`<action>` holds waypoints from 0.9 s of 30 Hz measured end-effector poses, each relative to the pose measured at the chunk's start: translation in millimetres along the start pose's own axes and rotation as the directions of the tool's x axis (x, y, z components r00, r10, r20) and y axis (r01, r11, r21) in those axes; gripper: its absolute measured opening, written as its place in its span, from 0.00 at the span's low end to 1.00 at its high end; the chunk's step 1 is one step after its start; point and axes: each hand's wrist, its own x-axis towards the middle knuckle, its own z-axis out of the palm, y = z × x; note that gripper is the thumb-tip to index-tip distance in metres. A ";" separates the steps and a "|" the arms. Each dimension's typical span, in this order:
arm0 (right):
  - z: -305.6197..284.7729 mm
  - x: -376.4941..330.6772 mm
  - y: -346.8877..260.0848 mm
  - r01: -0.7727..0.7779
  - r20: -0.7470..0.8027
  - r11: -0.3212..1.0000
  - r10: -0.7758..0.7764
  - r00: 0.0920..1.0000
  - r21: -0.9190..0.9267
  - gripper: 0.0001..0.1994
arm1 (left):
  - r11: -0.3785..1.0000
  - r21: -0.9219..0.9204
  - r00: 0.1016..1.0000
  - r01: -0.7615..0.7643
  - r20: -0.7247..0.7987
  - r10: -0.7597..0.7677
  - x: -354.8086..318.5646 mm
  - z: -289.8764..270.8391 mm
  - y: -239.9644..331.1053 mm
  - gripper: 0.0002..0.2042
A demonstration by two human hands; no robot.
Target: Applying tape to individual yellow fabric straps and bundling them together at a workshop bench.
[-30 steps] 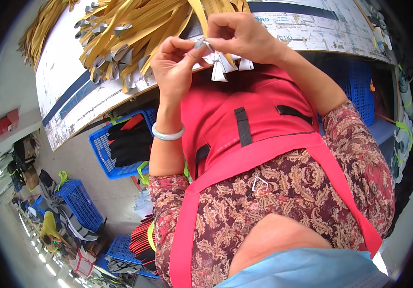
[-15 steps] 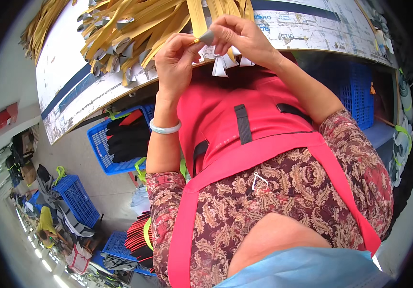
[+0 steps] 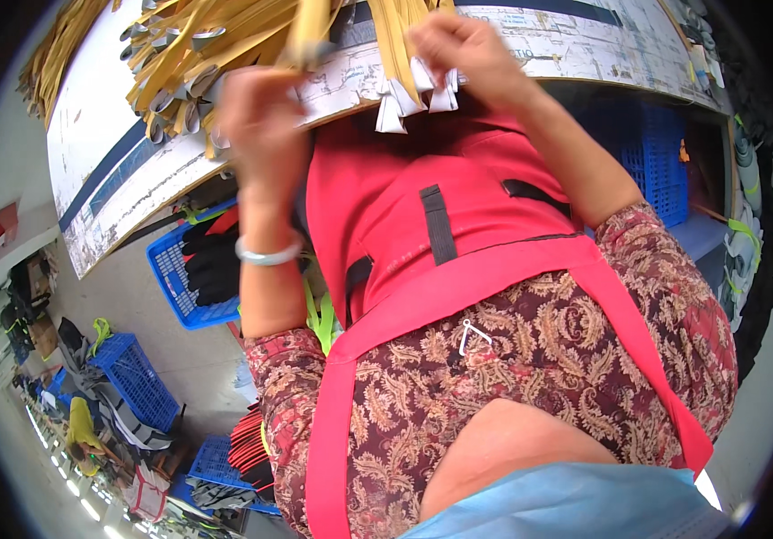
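Note:
My right hand point(image 3: 467, 54) is raised at the table's near edge and is shut on a small bunch of yellow strips point(image 3: 397, 40). Their folded white ends point(image 3: 413, 94) hang below my fingers. My left hand point(image 3: 260, 117), with a pale bangle on the wrist, is blurred and sits apart to the left, curled just below one yellow strip point(image 3: 310, 31). Whether it grips that strip I cannot tell. A large heap of the same yellow strips point(image 3: 189, 45) lies on the table behind it.
The white, worn table top point(image 3: 135, 171) runs across the top of the view. Blue crates stand under it, one point(image 3: 180, 287) on the left with dark items, another point(image 3: 656, 171) on the right. More blue crates point(image 3: 135, 377) and clutter are on the floor at lower left.
My hands were together pinching the white ends; now my left hand has swung left and away, while my right hand keeps the bunch. The view has also tilted closer to the table edge.

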 end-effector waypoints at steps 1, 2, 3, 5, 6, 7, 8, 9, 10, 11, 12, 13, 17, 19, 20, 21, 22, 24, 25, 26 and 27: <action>-27.2 6.2 7.8 -0.031 -0.068 0.999 0.034 0.997 0.044 0.11 | 0.986 -0.132 0.964 0.105 -0.229 -0.133 3.7 -28.6 -9.7 0.07; -54.8 5.9 15.6 -0.061 -0.145 0.994 0.073 0.987 0.089 0.10 | 0.978 -0.131 0.899 0.160 -0.390 -0.199 5.7 -67.8 -29.7 0.06; -67.3 -0.7 19.0 -0.061 -0.151 0.994 0.073 0.986 0.086 0.10 | 0.972 -0.142 0.820 0.186 -0.523 -0.233 8.5 -89.3 -30.1 0.08; -77.2 -16.3 25.5 -0.030 -0.066 0.937 0.007 0.998 -0.348 0.13 | 0.980 0.040 0.769 0.192 -0.626 -0.125 -0.9 -108.8 -37.4 0.13; -62.2 -25.7 22.8 -0.159 -0.103 0.897 0.128 0.986 -0.413 0.12 | 0.976 0.073 0.776 0.205 -0.619 -0.116 -5.9 -107.4 -38.1 0.13; -52.1 -30.1 27.8 -0.049 -0.062 0.857 0.020 0.998 -0.512 0.11 | 0.972 0.052 0.846 0.230 -0.505 -0.173 -10.3 -95.0 -35.6 0.11; -42.5 -33.4 32.4 0.060 -0.010 0.797 -0.083 0.997 -0.602 0.10 | 0.966 0.035 0.897 0.258 -0.379 -0.226 -18.7 -74.1 -34.0 0.10; -28.8 -32.5 26.1 0.117 0.035 0.736 -0.126 0.991 -0.667 0.10 | 0.968 0.088 0.940 0.234 -0.273 -0.203 -29.7 -50.3 -34.5 0.08; -17.4 -31.7 24.2 0.189 0.063 0.711 -0.200 0.978 -0.678 0.10 | 0.970 0.136 0.971 0.200 -0.160 -0.178 -36.1 -24.2 -31.6 0.07; -8.7 -30.3 24.3 0.272 0.124 0.672 -0.261 0.957 -0.689 0.09 | 0.987 0.082 0.990 0.141 -0.029 -0.140 -40.9 -2.3 -23.4 0.05; -0.6 -28.4 23.7 0.355 0.188 0.627 -0.318 0.929 -0.693 0.09 | 0.996 0.021 0.991 0.091 0.098 -0.093 -45.5 15.4 -15.0 0.04; 6.5 -25.4 21.6 0.353 0.187 0.629 -0.316 0.930 -0.693 0.09 | 0.988 -0.018 0.979 0.151 0.141 -0.147 -49.1 30.3 -9.1 0.04; 12.2 -20.3 17.6 0.398 0.344 0.475 -0.200 0.917 -0.785 0.13 | 0.965 -0.115 0.958 0.237 0.195 -0.212 -52.7 53.1 -6.7 0.04; 8.5 -21.1 12.7 0.204 0.231 0.414 0.015 0.973 -0.887 0.12 | 0.963 -0.137 0.960 0.234 0.187 -0.207 -54.5 57.7 -9.5 0.04; 5.9 -21.5 19.6 0.211 0.237 0.414 0.014 0.971 -0.886 0.12 | 0.960 -0.160 0.962 0.231 0.186 -0.201 -55.0 59.5 -11.2 0.04; 5.6 -23.8 26.4 0.233 0.248 0.483 -0.034 0.968 -0.844 0.12 | 0.956 -0.147 0.950 0.253 0.223 -0.217 -53.9 60.4 -7.5 0.07; 5.0 -25.0 31.4 0.256 0.253 0.549 -0.082 0.964 -0.796 0.12 | 0.956 -0.147 0.951 0.254 0.218 -0.220 -50.3 63.4 -5.1 0.07; 3.2 -24.6 30.8 0.288 0.274 0.607 -0.117 0.954 -0.741 0.10 | 0.994 0.001 0.967 -0.105 0.234 0.102 -36.0 70.8 -1.8 0.10; 3.3 -23.3 26.3 0.315 0.288 0.660 -0.154 0.945 -0.682 0.09 | 0.986 0.003 0.954 -0.169 0.252 0.163 -28.1 71.8 1.4 0.12; 2.8 -21.2 19.7 0.316 0.288 0.661 -0.155 0.945 -0.681 0.09 | 0.986 0.004 0.954 -0.169 0.253 0.162 -24.1 69.8 -0.9 0.12; 0.8 -17.3 11.4 0.331 0.280 0.676 -0.188 0.941 -0.658 0.08 | 0.993 -0.015 0.933 -0.120 0.341 0.118 -17.7 65.9 -5.7 0.14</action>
